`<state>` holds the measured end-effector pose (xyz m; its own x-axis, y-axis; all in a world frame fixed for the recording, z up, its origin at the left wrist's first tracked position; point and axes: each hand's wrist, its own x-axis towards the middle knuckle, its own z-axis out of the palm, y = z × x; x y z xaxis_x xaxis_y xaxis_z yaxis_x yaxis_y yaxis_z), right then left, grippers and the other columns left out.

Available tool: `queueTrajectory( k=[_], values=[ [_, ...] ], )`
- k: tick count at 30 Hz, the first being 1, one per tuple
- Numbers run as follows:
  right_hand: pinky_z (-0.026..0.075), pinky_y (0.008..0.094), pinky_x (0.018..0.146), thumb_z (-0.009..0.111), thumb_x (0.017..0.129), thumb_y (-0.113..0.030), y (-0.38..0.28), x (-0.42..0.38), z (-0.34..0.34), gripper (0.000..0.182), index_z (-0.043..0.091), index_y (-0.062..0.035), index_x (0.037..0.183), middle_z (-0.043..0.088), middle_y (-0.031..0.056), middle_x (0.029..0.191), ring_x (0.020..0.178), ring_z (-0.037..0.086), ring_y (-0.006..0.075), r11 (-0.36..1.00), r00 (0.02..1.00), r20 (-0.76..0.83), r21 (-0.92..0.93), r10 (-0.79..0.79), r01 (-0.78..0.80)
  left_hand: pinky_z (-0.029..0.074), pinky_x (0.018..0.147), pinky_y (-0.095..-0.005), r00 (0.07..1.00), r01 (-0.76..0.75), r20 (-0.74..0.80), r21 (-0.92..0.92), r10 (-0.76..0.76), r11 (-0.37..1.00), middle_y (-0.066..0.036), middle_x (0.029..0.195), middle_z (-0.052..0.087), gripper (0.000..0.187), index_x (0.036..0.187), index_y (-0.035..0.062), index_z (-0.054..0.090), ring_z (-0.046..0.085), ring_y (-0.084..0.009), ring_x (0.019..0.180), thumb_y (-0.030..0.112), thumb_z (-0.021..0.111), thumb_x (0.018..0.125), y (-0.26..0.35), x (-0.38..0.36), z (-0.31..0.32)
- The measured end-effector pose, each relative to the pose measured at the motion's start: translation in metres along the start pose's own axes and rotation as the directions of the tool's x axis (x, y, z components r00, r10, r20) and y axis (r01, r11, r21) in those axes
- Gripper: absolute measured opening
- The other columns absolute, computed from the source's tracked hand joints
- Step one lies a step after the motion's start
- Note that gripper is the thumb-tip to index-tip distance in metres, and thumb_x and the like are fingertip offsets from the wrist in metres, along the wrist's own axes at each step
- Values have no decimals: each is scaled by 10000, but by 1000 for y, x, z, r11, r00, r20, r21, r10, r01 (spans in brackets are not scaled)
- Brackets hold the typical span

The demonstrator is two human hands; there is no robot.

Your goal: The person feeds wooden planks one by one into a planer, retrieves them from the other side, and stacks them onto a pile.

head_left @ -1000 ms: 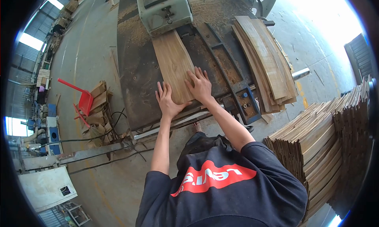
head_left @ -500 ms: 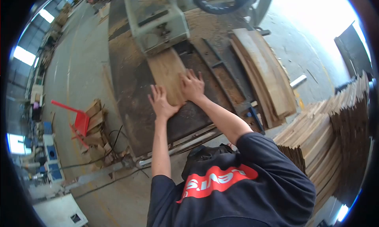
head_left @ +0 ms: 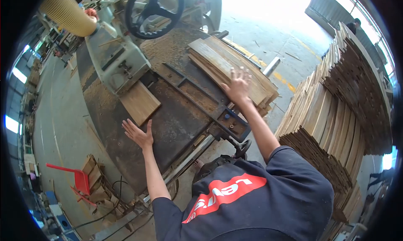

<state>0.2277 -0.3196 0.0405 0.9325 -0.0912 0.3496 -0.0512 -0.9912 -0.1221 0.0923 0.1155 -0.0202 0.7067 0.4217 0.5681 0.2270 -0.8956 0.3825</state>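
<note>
A wooden board point(head_left: 141, 103) lies flat on the dark machine table point(head_left: 168, 142), its far end under the pale green machine head point(head_left: 119, 69). My left hand point(head_left: 140, 135) is open just short of the board's near end, fingers spread, holding nothing. To the right, my right hand point(head_left: 238, 88) reaches over a pile of boards point(head_left: 212, 56) on the table's right side. Its fingers are stretched out and overlap the top board. Between the two hands runs a dark metal fence point(head_left: 195, 94) with sawdust around it.
A black handwheel point(head_left: 154, 12) and a ribbed yellow hose point(head_left: 67, 12) rise at the back. Tall stacks of boards point(head_left: 325, 119) stand at right, a person point(head_left: 354, 26) behind them. On the left floor are a red dustpan point(head_left: 82, 181) and wood scraps point(head_left: 96, 178).
Both hands have come off the board, which has moved farther under the machine head. My right hand has swung right to the pile. The view has turned right.
</note>
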Motion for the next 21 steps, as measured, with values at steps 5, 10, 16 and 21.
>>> queueTrajectory(
  k=[5, 10, 16, 21],
  values=[
    [372, 544, 1139, 767, 852, -448, 65, -9, -52, 820, 447, -184, 1559, 463, 285, 1466, 1379, 421, 451, 990, 952, 280, 102, -122, 97, 183, 1231, -583, 996, -89, 13, 33, 89, 995, -240, 1646, 295, 980, 1553, 16, 379, 233, -397, 1547, 701, 631, 899, 2, 2, -2],
    [444, 494, 1066, 809, 796, -514, 44, -38, -81, 722, 642, -189, 1419, 556, 220, 1306, 1227, 526, 380, 885, 935, 344, 457, -85, -88, 263, 1201, -569, 989, -106, -118, -159, 88, 982, -246, 1583, 402, 871, 1489, -6, 452, 268, -434, 1523, 541, 759, 884, 42, -30, -18],
    [567, 382, 877, 620, 979, -437, 25, -119, -55, 720, 451, 24, 1505, 604, 254, 1302, 1045, 654, 255, -495, 509, 507, 175, -696, -851, 218, 1230, -538, 978, 83, 202, -577, 44, 812, -253, 1597, 377, 1117, 1520, -19, 417, 199, -429, 1551, 527, 915, 682, 184, -123, -97],
    [539, 451, 1032, 507, 1039, -490, -27, -180, -67, 721, 391, 24, 1531, 542, 245, 1443, 1234, 618, 332, -393, 303, 426, -141, -853, -908, 210, 1235, -544, 937, 165, 347, -560, 50, 812, -320, 1623, 264, 1471, 1567, -91, 249, 125, -517, 1540, 619, 959, 492, 245, -185, -142]
  ],
)
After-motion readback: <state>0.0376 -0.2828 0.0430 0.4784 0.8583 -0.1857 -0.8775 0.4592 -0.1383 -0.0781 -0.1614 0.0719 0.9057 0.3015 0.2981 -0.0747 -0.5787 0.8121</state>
